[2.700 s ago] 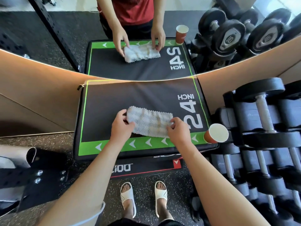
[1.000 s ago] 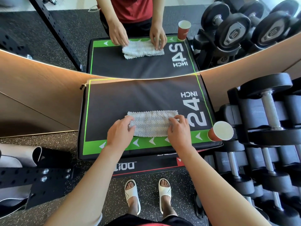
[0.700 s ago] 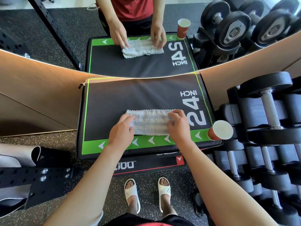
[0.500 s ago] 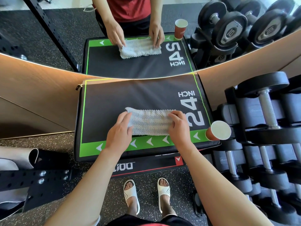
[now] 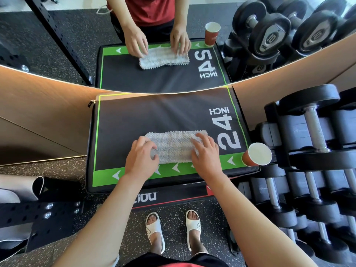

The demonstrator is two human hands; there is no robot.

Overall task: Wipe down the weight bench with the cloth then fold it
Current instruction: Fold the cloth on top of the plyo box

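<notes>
A pale grey textured cloth [image 5: 174,146], folded into a long strip, lies flat near the front of a black padded bench top [image 5: 154,116] with green edging and "24 INCH" printed on it. My left hand [image 5: 141,158] rests on the cloth's left end, fingers curled over it. My right hand [image 5: 207,153] presses on the right end with fingers spread. Both hands hold the strip down against the pad.
A red paper cup [image 5: 257,154] stands on the pad's front right corner, close to my right hand. A rack of black dumbbells [image 5: 312,143] fills the right side. A mirror [image 5: 163,54] behind the pad reflects the scene. A black steel frame [image 5: 38,212] sits lower left.
The cloth has been straightened and squared up into a neater strip. Both hands slid from its corners onto its two ends and press it flat.
</notes>
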